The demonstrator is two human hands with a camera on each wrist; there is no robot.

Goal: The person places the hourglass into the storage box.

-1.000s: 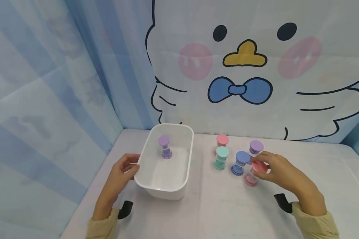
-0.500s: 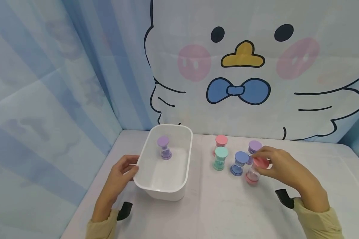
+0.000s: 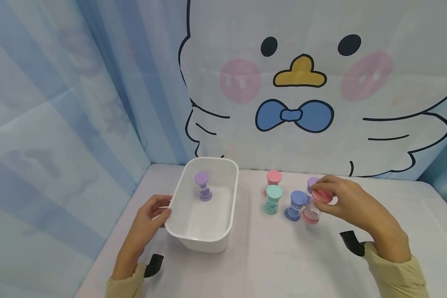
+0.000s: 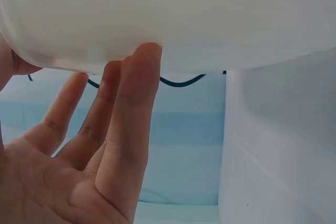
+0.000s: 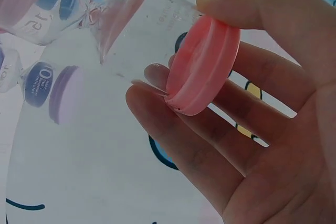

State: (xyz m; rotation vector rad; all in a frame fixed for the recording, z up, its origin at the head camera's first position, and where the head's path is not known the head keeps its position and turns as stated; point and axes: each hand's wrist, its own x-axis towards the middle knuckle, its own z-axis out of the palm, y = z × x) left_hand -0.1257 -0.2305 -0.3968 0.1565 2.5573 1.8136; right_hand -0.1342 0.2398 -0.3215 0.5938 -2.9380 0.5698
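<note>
My right hand [image 3: 350,203] pinches the pink top cap of a sand timer [image 5: 205,66] between thumb and fingers. Its pink base [image 3: 310,217] is right beside a blue sand timer [image 3: 297,206]. Just behind, partly hidden by the hand, is a purple sand timer [image 5: 64,95]. My left hand [image 3: 149,219] rests on the left side of a white plastic bin [image 3: 205,240]. In the left wrist view its fingers [image 4: 131,103] touch the bin's outer wall, with the thumb near the rim. Inside the bin another purple sand timer [image 3: 203,188] stands upright.
A green sand timer [image 3: 272,200] stands to the right of the bin, with a pink one [image 3: 273,179] partly hidden behind it. A white cloth [image 3: 268,260] covers the table. A printed curtain [image 3: 290,149] hangs along the back edge, and a blue-striped one [image 3: 67,165] at left.
My right hand has moved slightly up and away from me with the pink sand timer, which now overlaps the purple one behind more. The left hand stays at the bin.
</note>
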